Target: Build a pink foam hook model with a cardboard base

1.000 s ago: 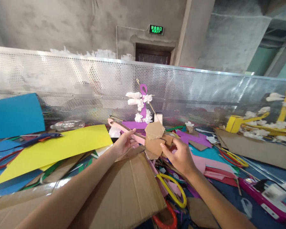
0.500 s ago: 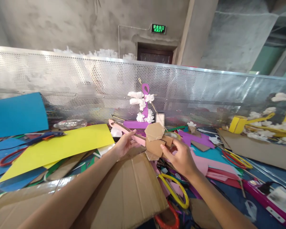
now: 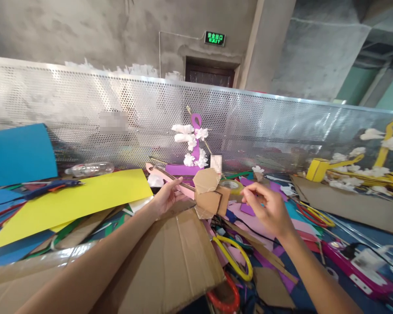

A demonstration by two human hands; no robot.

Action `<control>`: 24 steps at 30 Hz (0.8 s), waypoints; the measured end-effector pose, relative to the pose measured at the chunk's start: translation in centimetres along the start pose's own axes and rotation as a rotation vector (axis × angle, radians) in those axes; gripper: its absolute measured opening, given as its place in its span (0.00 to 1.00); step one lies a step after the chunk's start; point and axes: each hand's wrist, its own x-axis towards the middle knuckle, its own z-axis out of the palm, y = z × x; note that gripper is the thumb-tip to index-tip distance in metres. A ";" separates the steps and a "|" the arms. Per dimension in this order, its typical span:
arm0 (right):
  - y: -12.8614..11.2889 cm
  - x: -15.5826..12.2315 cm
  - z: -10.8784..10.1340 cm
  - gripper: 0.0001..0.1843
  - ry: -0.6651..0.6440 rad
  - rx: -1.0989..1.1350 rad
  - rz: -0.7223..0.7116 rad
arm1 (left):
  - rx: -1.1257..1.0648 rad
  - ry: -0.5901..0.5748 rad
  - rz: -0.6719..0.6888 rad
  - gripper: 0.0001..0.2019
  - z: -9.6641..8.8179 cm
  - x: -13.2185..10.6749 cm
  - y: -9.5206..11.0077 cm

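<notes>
My left hand (image 3: 168,196) is closed around a long pink-faced cardboard strip (image 3: 183,188), held at a slant above the table. At the strip's right end is a small brown cardboard box shape (image 3: 208,203) with a many-sided end piece (image 3: 207,180) and flaps. Just right of this box, and apart from it, hovers my right hand (image 3: 263,205). Its thumb and forefinger are pinched together; anything between them is too small to make out. Below my hands lies a large cardboard sheet (image 3: 170,257).
A purple stand with white paper flowers (image 3: 196,139) rises behind. Yellow-handled scissors (image 3: 239,261), a tape roll (image 3: 232,187), a magenta power strip (image 3: 353,266) and paper scraps lie to the right. Leftward are a yellow sheet (image 3: 108,196) and a glue gun (image 3: 54,189). A perforated metal panel (image 3: 144,109) stands behind.
My right hand has let go of the cardboard box and drawn back to the right, fingers curled. My left hand still holds the pink strip. The whole view has shifted slightly.
</notes>
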 end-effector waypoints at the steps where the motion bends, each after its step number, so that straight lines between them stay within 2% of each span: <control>1: 0.3 0.1 -0.6 0.15 -0.060 -0.037 0.037 | 0.002 0.002 -0.005 0.06 0.1 -0.1 0.1; 5: 1.8 0.2 -2.3 0.13 -0.344 -0.195 0.157 | 0.008 0.001 -0.026 0.07 0.4 -0.2 0.3; 7: 2.3 0.0 -2.6 0.12 -0.424 -0.273 0.193 | 0.010 0.004 -0.037 0.08 0.4 -0.1 0.4; 11: 2.2 -0.5 -2.6 0.11 -0.472 -0.373 0.181 | -0.001 0.009 -0.012 0.06 0.2 0.3 0.3; 20: -2.0 -1.7 -1.0 0.08 -0.685 -0.384 0.135 | -0.007 -0.046 0.039 0.07 -0.3 0.5 0.3; 24: -3.0 -1.9 -0.5 0.09 -0.708 -0.465 0.087 | -0.032 -0.023 0.034 0.04 0.0 0.4 0.4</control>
